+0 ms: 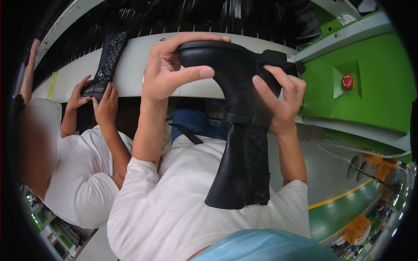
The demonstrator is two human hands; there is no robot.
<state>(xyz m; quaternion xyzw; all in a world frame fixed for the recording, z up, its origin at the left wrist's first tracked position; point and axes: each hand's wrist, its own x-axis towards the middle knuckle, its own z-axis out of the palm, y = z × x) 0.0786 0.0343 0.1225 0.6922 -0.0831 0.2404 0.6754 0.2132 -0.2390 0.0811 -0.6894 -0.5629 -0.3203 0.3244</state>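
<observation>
A tall black boot [244, 113] is held up in front of my chest, sole upward and shaft hanging down toward my white shirt. My left hand [174, 65] grips the toe, thumb on the upper and fingers along the sole edge. Around the heel end, my right hand [283, 93] is closed on the boot, thumb and fingers at the ankle. A strap crosses the shaft near the ankle, and quilted stitching shows low on its right side.
On my left, a co-worker's hands [98, 98] hold a quilted black boot [111, 61] with buckles on the white table [191, 89]. Dark slatted machinery [226, 17] lies beyond. At right stands a green machine [365, 100] with a red button [347, 81].
</observation>
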